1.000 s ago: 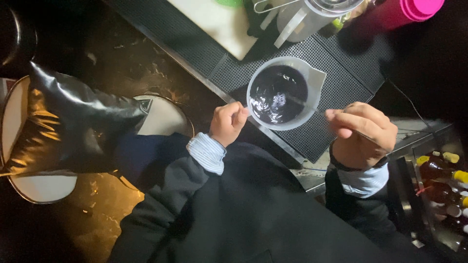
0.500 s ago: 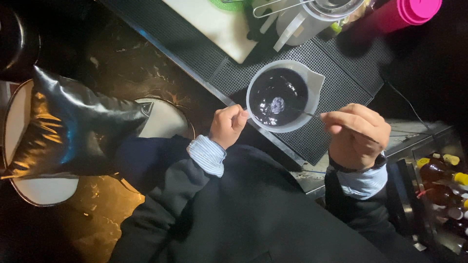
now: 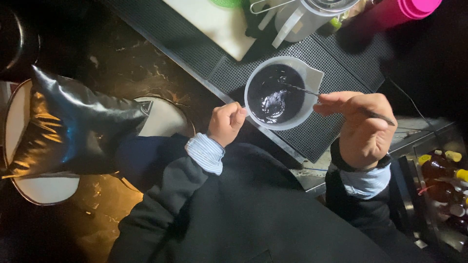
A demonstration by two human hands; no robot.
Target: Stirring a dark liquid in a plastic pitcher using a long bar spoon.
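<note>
Head view showed the left hand (image 3: pixel 225 122) curled at the 9 o'clock edge of a pale plastic measuring cup (image 3: pixel 282 92), thumb and fingers pinched on its rim or handle there. The right hand (image 3: pixel 360 125) sat at the cup's 3 o'clock side, fingers closed around a thin dark stirring rod (image 3: pixel 336 100) whose tip reached into the dark, glossy liquid (image 3: pixel 274 95) filling the cup. The cup stood on a black ribbed mat (image 3: pixel 336 58) on the counter (image 3: pixel 409 131). At 12 o'clock from the cup lay a white board (image 3: pixel 217 24) and a clear jug (image 3: pixel 304 17), with a pink bottle (image 3: pixel 404 9) at 1 o'clock. At 4 o'clock from the right hand, small bottles with yellow caps (image 3: pixel 446 170) stood packed together. Well off at 9 o'clock, a shiny black bag (image 3: pixel 68 126) rested on a round stool (image 3: pixel 34 190).
</note>
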